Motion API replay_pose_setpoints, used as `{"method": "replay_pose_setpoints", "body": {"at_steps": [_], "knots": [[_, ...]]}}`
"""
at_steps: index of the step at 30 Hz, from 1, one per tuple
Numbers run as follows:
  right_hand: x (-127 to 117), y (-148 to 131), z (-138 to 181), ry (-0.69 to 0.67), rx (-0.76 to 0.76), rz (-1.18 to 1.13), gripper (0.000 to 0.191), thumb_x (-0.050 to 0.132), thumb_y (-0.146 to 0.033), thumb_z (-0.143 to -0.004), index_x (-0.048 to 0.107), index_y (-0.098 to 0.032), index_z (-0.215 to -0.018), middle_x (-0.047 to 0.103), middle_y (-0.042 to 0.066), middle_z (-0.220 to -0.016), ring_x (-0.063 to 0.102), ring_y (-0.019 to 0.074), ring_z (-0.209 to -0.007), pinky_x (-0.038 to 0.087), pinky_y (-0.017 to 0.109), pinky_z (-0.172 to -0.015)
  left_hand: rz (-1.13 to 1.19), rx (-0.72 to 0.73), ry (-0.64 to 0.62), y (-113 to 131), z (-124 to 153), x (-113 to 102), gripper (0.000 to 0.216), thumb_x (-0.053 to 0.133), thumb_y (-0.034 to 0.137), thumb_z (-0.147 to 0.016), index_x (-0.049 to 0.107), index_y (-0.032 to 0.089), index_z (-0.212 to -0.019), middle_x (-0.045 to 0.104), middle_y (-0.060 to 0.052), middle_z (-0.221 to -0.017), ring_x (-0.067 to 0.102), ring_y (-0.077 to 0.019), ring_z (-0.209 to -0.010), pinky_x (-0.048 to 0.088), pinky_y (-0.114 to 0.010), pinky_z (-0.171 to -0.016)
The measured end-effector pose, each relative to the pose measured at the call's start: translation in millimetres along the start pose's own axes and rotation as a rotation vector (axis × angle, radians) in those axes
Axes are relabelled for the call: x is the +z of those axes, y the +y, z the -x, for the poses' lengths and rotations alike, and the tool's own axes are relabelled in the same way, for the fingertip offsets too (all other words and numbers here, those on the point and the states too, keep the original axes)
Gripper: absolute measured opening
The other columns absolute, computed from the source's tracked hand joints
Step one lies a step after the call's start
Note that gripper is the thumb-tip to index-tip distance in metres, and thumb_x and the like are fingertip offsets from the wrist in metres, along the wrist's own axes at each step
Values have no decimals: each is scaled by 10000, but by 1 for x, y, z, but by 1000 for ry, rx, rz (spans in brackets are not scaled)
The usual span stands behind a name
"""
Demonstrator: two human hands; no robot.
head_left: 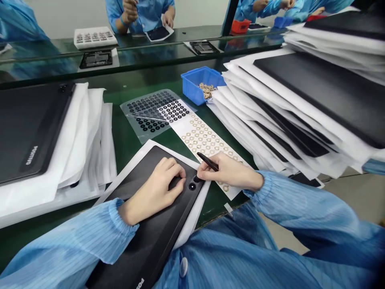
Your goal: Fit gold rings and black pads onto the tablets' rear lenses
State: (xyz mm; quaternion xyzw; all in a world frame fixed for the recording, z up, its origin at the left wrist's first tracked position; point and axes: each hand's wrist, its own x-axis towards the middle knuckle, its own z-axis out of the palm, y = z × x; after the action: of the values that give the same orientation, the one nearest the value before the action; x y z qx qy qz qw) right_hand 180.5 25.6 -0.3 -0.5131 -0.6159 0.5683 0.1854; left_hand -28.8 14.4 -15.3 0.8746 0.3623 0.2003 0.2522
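A black tablet lies on a white sheet in front of me, its back cover facing up. My left hand rests on the cover, fingers loosely curled, thumb and index finger a little apart with nothing visible between them. In my right hand is a slim black pen-like tool, its tapered end pointing up and left. My right fingertips touch the tablet's corner by the camera rings, partly covering the upper one. Beside that hand lies a white sticker sheet with gold-edged ring outlines and several black rings.
A clear sheet of black rings lies beyond the tablet. Behind it stands a blue bin holding small brass-coloured parts. Stacks of tablets between white sheets rise at left and right. Co-workers sit across the bench.
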Motion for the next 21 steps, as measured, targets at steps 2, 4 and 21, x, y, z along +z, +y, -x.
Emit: {"method": "replay_pose_setpoints", "body": {"at_steps": [2, 4, 21], "knots": [[0, 1, 1, 5, 2, 1, 76, 622, -193, -671, 649, -123, -681, 549, -35, -557, 451, 65, -498, 360, 194, -487, 1, 0, -3, 0, 0, 0, 96, 423, 165, -883, 497, 175, -823, 492, -21, -837, 428, -161, -823, 367, -300, -739], [1, 2, 1, 16, 3, 15, 81, 620, -192, -679, 651, -119, -697, 562, -26, -580, 463, 70, -514, 365, 196, -496, 1, -1, -3, 0, 0, 0, 97, 422, 165, -883, 497, 176, -822, 494, -21, -840, 428, -162, -826, 369, -301, -744], [21, 5, 13, 303, -210, 476, 263, 576, -175, -715, 375, -183, -545, 418, -44, -512, 382, 77, -491, 282, 218, -493, -27, 15, -2, -2, -1, 2, 87, 435, 151, -875, 500, 174, -823, 492, -18, -832, 429, -160, -815, 373, -294, -725]]}}
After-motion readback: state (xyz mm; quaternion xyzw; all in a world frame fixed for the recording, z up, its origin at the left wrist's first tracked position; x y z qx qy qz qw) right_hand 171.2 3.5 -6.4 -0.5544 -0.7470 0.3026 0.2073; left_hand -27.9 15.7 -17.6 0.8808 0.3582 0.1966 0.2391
